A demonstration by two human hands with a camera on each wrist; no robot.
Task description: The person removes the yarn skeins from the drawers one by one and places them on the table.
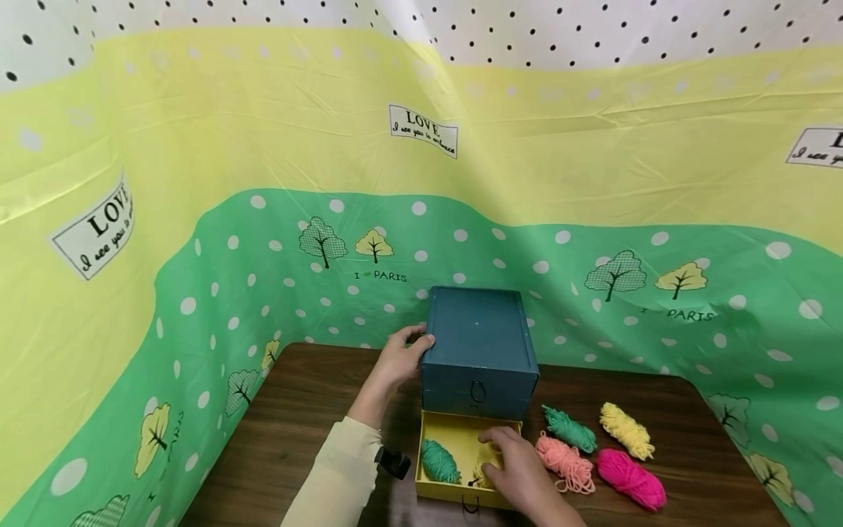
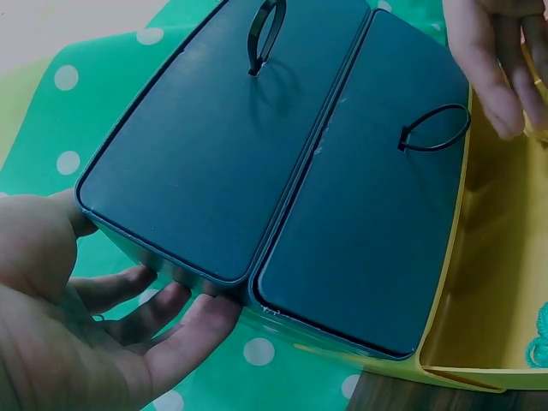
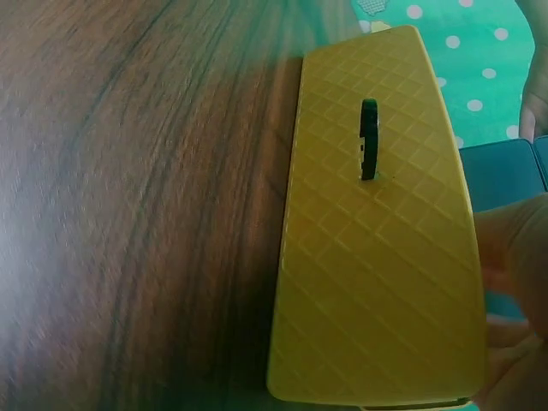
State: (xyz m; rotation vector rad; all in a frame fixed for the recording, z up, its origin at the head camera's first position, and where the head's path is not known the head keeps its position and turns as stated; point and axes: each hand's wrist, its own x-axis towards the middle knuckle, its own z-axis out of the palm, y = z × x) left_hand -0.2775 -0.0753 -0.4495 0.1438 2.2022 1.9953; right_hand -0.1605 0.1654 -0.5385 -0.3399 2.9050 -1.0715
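Note:
A blue two-tier drawer box (image 1: 481, 329) stands at the back of the table, its yellow lower drawer (image 1: 464, 432) pulled out. My left hand (image 1: 400, 357) rests against the box's left side, thumb at the top edge; in the left wrist view, its fingers (image 2: 193, 330) lie fairly straight along that side. Inside the drawer, my right hand (image 1: 516, 468) has fingers and thumb around a yellow yarn bundle (image 1: 489, 465), which it partly covers. A green yarn bundle (image 1: 440, 461) lies at the drawer's left. The drawer front (image 3: 377, 257) hides most of the right fingers in the right wrist view.
Right of the drawer lie a green yarn bundle (image 1: 570, 429), a salmon one (image 1: 565, 462), a magenta one (image 1: 631, 479) and a yellow one (image 1: 627, 430). A patterned curtain (image 1: 369, 307) hangs behind the dark wooden table (image 1: 263, 439). Black loop pulls (image 2: 435, 128) stick out of both drawer fronts.

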